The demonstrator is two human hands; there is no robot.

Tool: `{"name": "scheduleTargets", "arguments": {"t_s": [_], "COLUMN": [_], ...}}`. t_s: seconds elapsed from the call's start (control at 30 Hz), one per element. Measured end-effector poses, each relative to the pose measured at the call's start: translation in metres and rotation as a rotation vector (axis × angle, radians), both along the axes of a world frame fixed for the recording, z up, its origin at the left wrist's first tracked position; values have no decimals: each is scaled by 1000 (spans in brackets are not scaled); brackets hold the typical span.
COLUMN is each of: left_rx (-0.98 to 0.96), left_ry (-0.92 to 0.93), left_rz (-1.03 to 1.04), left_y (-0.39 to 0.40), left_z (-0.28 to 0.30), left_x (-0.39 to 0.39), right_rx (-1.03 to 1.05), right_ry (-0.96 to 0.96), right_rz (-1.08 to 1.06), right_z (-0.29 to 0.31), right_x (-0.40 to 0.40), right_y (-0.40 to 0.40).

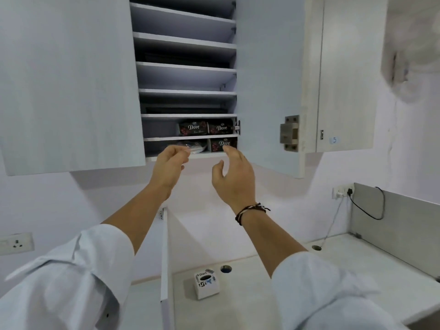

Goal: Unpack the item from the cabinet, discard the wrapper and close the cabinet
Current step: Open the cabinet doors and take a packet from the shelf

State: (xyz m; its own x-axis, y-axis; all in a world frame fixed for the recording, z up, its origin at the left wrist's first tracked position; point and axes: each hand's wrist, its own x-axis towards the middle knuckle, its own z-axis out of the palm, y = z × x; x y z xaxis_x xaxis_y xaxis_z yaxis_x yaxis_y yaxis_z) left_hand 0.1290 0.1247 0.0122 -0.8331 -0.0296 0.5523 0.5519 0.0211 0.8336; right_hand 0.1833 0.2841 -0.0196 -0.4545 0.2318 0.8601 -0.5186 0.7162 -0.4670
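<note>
The task looks barely begun. The cabinet in the upper centre of the frame stands open, its door swung out to the right, and nothing has yet been taken out. Three dark Dove boxes sit on the two lowest shelves: two side by side on the upper of them, one on the bottom shelf at the right. Left of that lone box lies something in clear wrapping, too blurred to name. Unpacking, discarding the wrapper and closing the door all appear still to come.

Both arms reach up from the lower corners of the frame, sleeves pushed back. The left hand is at the lip of the bottom shelf, fingers curled and pinched at the clear wrapping; whether it truly grips it I cannot tell. The right hand is spread and empty, fingertips just at the lone box. On the surface below sits a small white printed box.
</note>
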Motion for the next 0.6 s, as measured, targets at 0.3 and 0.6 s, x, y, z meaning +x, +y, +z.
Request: {"name": "scheduleTargets", "arguments": {"t_s": [0.3, 0.6], "left_rx": [-893, -1167], "left_ry": [197, -96], "left_rz": [548, 499], "left_y": [-20, -33], "left_z": [13, 23], "left_x": [-141, -242], "right_rx": [382, 747], "right_ry": [-278, -431], "right_rz": [29, -24], "right_z": [28, 38], "right_x": [-189, -307], "right_y": [14, 11]}}
